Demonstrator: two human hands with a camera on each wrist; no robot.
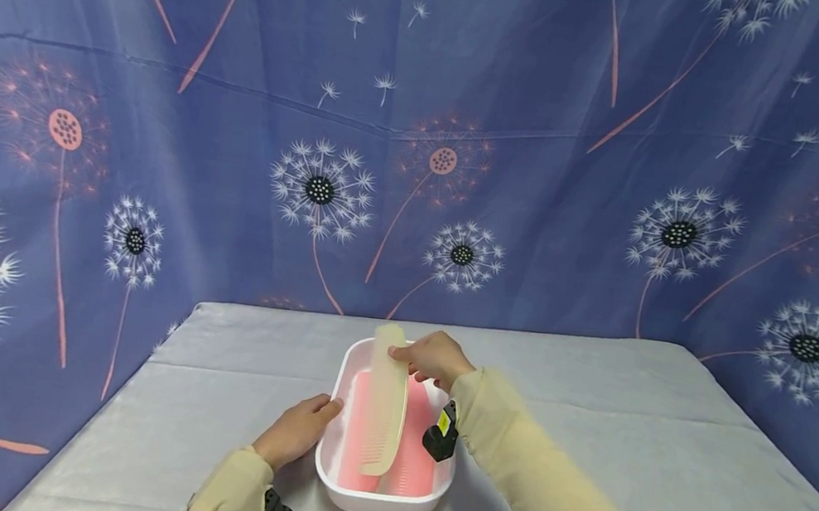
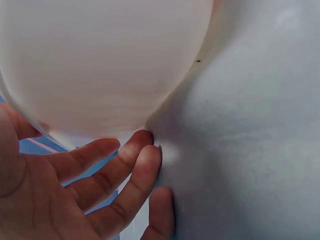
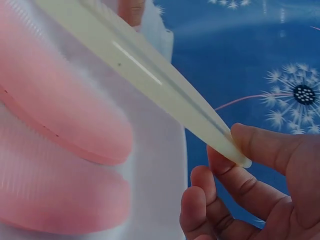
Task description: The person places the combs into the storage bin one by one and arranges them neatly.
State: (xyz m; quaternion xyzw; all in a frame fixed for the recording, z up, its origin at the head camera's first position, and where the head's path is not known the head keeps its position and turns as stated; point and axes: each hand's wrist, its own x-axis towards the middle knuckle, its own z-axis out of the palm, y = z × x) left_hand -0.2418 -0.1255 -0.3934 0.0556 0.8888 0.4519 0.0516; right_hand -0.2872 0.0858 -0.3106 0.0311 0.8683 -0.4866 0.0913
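Observation:
A cream comb (image 1: pixel 384 407) is held up at a slant over a white plastic basin (image 1: pixel 383 505), its teeth toward the left. My right hand (image 1: pixel 440 357) pinches one end of it between thumb and fingers, as the right wrist view also shows. Inside the basin two pink combs (image 3: pixel 70 95) lie side by side, partly hidden by the cream one in the head view. At the basin's left side, my left hand (image 1: pixel 297 429) holds the rim. The thumb is over the edge and the fingertips (image 2: pixel 137 137) are against the outer wall.
A pale grey cloth (image 1: pixel 586 432) covers the table under the basin. Behind it and along both sides hangs a blue curtain (image 1: pixel 548 220) with a dandelion print. Each wrist wears a black camera mount (image 1: pixel 441 434).

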